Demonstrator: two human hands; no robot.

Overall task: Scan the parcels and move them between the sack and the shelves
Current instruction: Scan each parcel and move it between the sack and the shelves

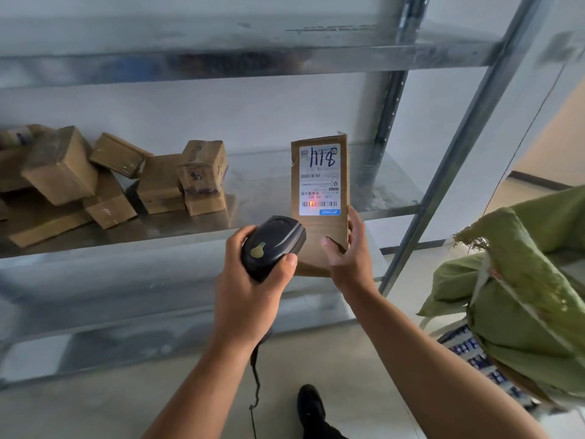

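Gripping the flat cardboard parcel (323, 228) by its near end, the right hand (346, 259) held it upright in front of the middle shelf (380, 185). Its thumb (329, 243) pressed on the labelled face and its fingers (354, 221) curled round the right edge. Just left, the left hand (250, 293) had its fingers clamped round a black scanner (272, 245), and a red spot (312, 203) lay on the label's (319, 182) lower barcode. Small boxes (110, 182) lay heaped on the shelf's left; the green sack (522, 280) was at the right.
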